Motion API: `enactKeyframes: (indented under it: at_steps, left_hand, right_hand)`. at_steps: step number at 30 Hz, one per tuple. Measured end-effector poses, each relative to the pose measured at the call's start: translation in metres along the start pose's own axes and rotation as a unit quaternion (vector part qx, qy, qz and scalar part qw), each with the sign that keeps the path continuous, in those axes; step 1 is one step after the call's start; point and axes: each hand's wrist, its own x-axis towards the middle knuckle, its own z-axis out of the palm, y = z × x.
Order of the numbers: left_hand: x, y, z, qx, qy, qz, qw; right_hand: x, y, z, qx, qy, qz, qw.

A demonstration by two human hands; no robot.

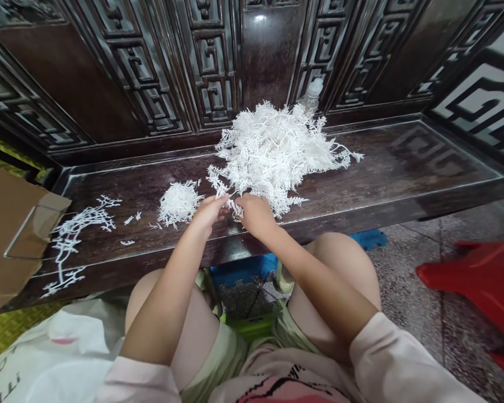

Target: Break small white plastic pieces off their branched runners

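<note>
White sprig (235, 208) between both hands (208, 215) (256, 215)

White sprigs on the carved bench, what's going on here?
A seated person has both bare hands, left and right, on a white branching strand at the edge of a large white heap. The heap lies on a dark wooden ledge. A small white bundle sits left of the hands, and loose white pieces lie farther left, near a cardboard sheet.
</note>
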Motion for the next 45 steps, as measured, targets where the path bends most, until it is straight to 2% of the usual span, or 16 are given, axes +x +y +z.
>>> enactKeyframes:
  at_steps: [2,5,7,9,11,13,15,17,24,28,31,35,40,45]
  left_hand:
    - [0.005,-0.002,-0.001,-0.02,0.021,-0.003,1.0]
    - [0.008,-0.004,-0.003,-0.042,0.04,0.011,0.998]
    - [0.007,-0.004,-0.003,-0.03,0.032,0.045,0.998]
    - [0.002,-0.002,-0.001,-0.02,0.0,0.082,0.996]
    - [-0.004,0.0,0.0,-0.024,-0.036,0.111,0.993]
    - [-0.009,0.003,0.0,-0.021,-0.057,0.13,0.99]
    - [-0.013,0.006,-0.001,0.0,-0.072,0.139,0.988]
    - [-0.015,0.009,-0.003,0.026,-0.083,0.144,0.986]
    - [-0.016,0.01,-0.005,0.072,-0.128,0.149,0.978]
    - [-0.014,0.009,-0.006,0.054,-0.138,0.143,0.979]
    - [-0.014,0.009,-0.006,0.052,-0.148,0.143,0.977]
    - [-0.014,0.009,-0.004,0.062,-0.145,0.155,0.975]
    - [-0.014,0.008,-0.001,0.081,-0.139,0.169,0.972]
    - [-0.014,0.008,-0.003,0.094,-0.141,0.185,0.968]
  right_hand:
    - [0.0,0.002,0.001,0.012,-0.021,0.008,1.0]
    - [0.002,0.008,0.004,0.043,-0.04,0.059,0.997]
    - [0.004,0.01,0.005,0.106,-0.008,0.091,0.99]
    - [0.008,0.012,0.005,0.217,0.031,0.096,0.971]
    - [0.011,0.012,0.002,0.346,0.037,0.107,0.931]
    - [0.013,0.012,-0.003,0.464,0.007,0.144,0.874]
    - [0.014,0.013,-0.01,0.542,-0.015,0.183,0.82]
    - [0.013,0.014,-0.017,0.575,-0.019,0.196,0.794]
    - [0.01,0.015,-0.021,0.585,0.01,0.107,0.804]
    - [0.009,0.013,-0.023,0.58,-0.03,0.127,0.804]
    - [0.008,0.011,-0.024,0.597,-0.05,0.126,0.791]
    - [0.007,0.01,-0.022,0.614,-0.032,0.128,0.778]
    - [0.008,0.011,-0.019,0.602,0.024,0.125,0.789]
    - [0.009,0.011,-0.019,0.599,0.01,0.112,0.793]
